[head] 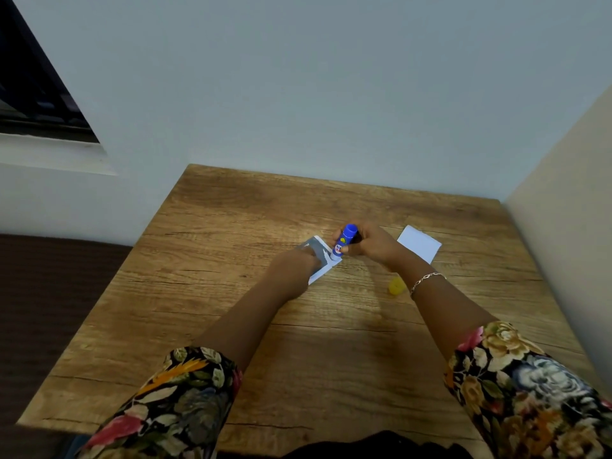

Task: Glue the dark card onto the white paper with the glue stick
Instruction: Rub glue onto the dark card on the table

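The dark card (318, 256), grey with a white border, lies flat on the wooden table (231, 293). My left hand (293, 273) presses down on its near part and hides some of it. My right hand (367, 243) grips the blue glue stick (344, 241), tilted, with its tip touching the card's right edge. The white paper (419, 243) lies on the table to the right, beyond my right hand, apart from the card. The yellow cap (396, 287) sits on the table beside my right wrist.
A pale wall (563, 226) rises along the table's right edge and another behind its far edge. A dark floor area (49, 309) lies to the left of the table. My floral sleeves reach over the near edge.
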